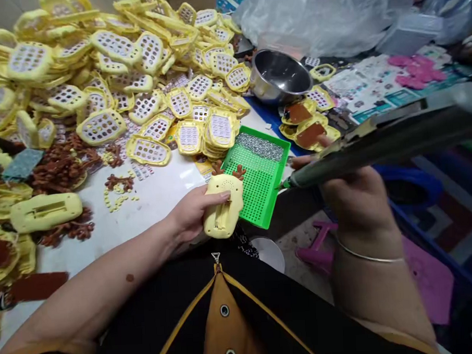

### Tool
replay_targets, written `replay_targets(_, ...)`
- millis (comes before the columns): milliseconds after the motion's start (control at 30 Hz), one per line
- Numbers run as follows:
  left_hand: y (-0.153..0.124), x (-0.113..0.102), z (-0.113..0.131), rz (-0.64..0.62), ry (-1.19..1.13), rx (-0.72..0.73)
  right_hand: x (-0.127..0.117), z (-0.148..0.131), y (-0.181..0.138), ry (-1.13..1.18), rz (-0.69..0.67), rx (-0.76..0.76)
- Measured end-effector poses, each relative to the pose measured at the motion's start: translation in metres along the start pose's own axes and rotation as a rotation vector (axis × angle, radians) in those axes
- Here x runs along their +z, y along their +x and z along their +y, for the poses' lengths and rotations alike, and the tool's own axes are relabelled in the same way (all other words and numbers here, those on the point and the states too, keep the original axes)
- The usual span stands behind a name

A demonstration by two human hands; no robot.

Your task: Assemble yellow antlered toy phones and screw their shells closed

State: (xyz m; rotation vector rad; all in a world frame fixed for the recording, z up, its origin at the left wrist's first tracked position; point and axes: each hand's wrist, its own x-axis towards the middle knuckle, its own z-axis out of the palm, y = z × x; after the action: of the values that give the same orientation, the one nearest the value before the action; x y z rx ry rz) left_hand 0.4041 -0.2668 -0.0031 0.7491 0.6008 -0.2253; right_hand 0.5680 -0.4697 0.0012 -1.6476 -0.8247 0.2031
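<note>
My left hand (pixel 192 213) is closed around a yellow toy casing (pixel 222 206) with brown antlers, held back-side up at the table's near edge. My right hand (pixel 352 195) grips a long dark green electric screwdriver (pixel 375 147); its tip points left at the edge of a green perforated tray (pixel 256 189), just right of the casing. The tray holds a patch of small screws (pixel 260 144) at its far end.
A big heap of yellow keypad frames (pixel 110 73) covers the table's left and far side. A steel bowl (pixel 280 76), brown antler pieces (pixel 63 166), a loose yellow casing (pixel 45 211) and clear plastic bags (pixel 323 14) lie around. A pink stool (pixel 317 246) stands on the floor.
</note>
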Motion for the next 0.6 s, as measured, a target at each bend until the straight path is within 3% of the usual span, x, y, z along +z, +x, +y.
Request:
replay_targets(233, 0.029, 0.017, 0.005, 0.003, -0.039, 0.026, 0.022, 0.004, 0.031, 0.481, 0.052, -0.144)
replay_targets(400, 0.031, 0.016, 0.004, -0.013, -0.093, 0.007, 0.042, 0.031, 0.046, 0.496, 0.053, -0.302)
replay_targets(600, 0.029, 0.014, 0.008, 0.012, -0.121, -0.034, 0.053, 0.047, 0.054, 0.502, 0.086, -0.324)
